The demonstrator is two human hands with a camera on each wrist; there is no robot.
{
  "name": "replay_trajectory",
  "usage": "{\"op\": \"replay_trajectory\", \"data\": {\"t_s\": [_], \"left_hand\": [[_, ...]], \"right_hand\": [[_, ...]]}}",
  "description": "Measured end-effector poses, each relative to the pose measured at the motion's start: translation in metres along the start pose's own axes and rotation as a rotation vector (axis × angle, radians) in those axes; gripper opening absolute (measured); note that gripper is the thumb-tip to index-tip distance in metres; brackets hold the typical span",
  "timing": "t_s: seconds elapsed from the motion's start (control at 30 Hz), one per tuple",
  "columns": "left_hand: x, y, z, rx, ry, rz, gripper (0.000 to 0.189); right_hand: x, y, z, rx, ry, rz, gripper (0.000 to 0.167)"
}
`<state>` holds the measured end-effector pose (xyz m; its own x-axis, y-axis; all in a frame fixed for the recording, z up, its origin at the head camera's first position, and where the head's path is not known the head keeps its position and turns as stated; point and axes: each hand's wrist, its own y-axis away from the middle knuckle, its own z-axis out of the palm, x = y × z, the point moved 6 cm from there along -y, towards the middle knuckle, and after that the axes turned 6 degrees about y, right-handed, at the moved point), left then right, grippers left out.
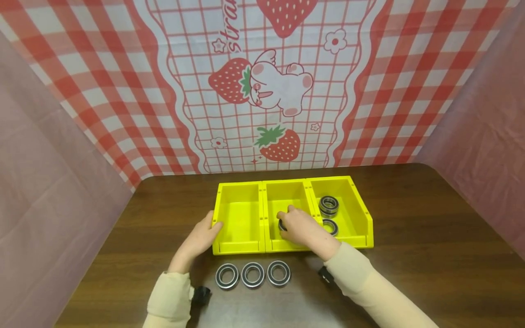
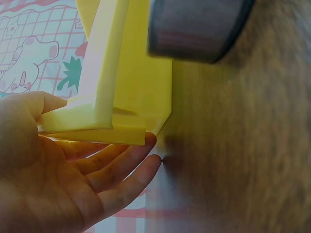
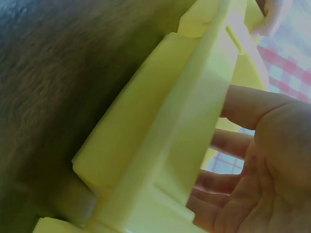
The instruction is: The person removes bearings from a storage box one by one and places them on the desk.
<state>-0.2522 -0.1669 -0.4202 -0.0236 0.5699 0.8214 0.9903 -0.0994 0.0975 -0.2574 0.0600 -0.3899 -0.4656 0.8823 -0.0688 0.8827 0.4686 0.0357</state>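
Observation:
Three yellow storage bins [image 1: 265, 237] stand joined side by side on the table. My left hand [image 1: 202, 234] grips the left bin's outer wall, thumb over the rim and fingers outside, as the left wrist view also shows. My right hand [image 1: 301, 228] reaches into the middle bin, its fingers about a ball bearing [image 1: 282, 225], mostly hidden beneath them. In the right wrist view the bin's front wall [image 3: 194, 107] hides the fingertips. The right bin holds a small stack of bearings [image 1: 329, 203] and another bearing [image 1: 331, 227], partly covered by the right hand's side.
In front of the bins, three bearings lie in a row: a left one [image 1: 227, 276], a middle one [image 1: 253, 275] and a right one [image 1: 279, 273]. The brown wooden table [image 1: 410, 237] meets a strawberry-patterned cloth [image 1: 266, 105] at the back.

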Motion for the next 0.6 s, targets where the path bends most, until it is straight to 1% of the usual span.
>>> {"op": "replay_trajectory", "data": {"t_s": [0.17,0.4,0.6], "left_hand": [[0.000,0.000,0.000,-0.001,0.004,0.003,0.035],[-0.001,-0.001,0.001,-0.005,0.005,0.002,0.035],[-0.001,-0.001,0.001,-0.005,0.007,0.002,0.035]], "right_hand": [[0.001,0.008,-0.003,0.015,-0.020,0.010,0.037],[-0.001,0.016,-0.008,0.070,-0.021,-0.028,0.036],[-0.002,0.022,-0.012,0.106,-0.059,-0.042,0.037]]}}
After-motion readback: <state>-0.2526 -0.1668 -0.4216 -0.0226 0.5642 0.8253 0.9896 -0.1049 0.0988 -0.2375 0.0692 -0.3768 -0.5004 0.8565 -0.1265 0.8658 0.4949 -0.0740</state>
